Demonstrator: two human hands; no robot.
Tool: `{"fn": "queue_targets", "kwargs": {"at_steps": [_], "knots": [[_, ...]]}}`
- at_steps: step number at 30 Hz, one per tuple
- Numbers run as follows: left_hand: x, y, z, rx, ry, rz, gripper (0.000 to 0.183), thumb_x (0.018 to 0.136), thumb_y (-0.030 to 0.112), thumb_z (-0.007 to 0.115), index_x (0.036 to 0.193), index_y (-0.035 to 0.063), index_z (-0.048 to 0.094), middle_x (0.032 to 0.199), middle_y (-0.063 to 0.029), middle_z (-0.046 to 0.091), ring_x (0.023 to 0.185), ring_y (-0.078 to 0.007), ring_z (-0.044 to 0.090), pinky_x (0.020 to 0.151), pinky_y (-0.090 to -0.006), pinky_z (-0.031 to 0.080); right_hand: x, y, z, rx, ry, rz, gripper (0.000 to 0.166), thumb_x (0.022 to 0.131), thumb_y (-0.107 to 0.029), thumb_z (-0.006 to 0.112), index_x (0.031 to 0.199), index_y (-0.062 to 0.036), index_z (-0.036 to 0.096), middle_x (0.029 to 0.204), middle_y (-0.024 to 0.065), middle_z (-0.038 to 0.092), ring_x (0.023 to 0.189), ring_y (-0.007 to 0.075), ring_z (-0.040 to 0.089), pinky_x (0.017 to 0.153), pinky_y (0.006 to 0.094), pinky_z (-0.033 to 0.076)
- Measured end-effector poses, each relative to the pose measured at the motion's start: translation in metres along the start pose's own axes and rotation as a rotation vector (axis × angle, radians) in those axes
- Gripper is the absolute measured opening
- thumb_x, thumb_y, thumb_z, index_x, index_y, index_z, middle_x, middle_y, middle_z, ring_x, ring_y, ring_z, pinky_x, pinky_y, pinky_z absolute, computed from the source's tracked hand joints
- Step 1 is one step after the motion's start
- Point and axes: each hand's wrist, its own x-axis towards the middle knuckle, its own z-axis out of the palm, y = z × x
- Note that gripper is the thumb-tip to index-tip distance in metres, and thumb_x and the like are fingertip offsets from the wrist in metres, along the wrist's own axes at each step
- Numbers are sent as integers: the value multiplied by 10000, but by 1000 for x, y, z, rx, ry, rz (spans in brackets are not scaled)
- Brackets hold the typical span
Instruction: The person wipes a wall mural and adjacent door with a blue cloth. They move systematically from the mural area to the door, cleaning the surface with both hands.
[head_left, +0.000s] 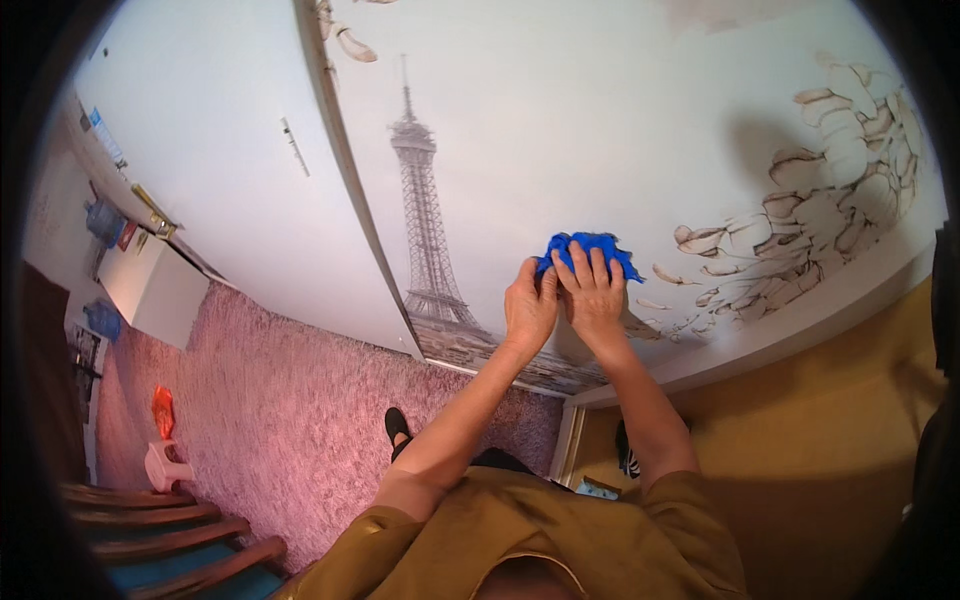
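A crumpled blue cloth (600, 251) lies pressed against a pale door panel (540, 150) printed with the Eiffel Tower and flowers. My right hand (592, 292) rests on the cloth's lower part, its fingers spread over it. Beside it, my left hand (531, 304) holds the cloth's left edge, thumb near the right hand. The two hands touch or almost touch. To their left stands the printed tower (424, 202), and printed petals (810, 217) spread on the right.
A plain white door panel (240, 195) adjoins on the left, past a dark frame strip. Pink shaggy carpet (300, 427) covers the floor. A pink plastic stool (165, 465), an orange-red bag (162, 411), a white cabinet (161, 289) and wooden slats (165, 532) stand or lie at left.
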Motion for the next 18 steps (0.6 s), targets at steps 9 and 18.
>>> {"fn": "queue_targets", "kwargs": {"at_steps": [9, 18], "knots": [[29, -28, -62, -389, 209, -31, 90, 979, 55, 610, 1004, -2, 545, 859, -43, 626, 760, -82, 560, 628, -263, 480, 48, -60, 34, 2, -85, -190, 543, 881, -296, 652, 1415, -259, 569, 1546, -38, 445, 1381, 184, 413, 1132, 416, 246], [7, -94, -69, -199, 132, -344, 136, 952, 20, 592, 1069, -50, 589, 881, -92, 660, 745, -120, 618, 599, -294, 522, -11, -77, 55, 171, -317, -259, 533, 911, -127, 595, 1435, -206, 540, 1586, -49, 382, 1426, 173, 359, 1116, 368, 267]]}}
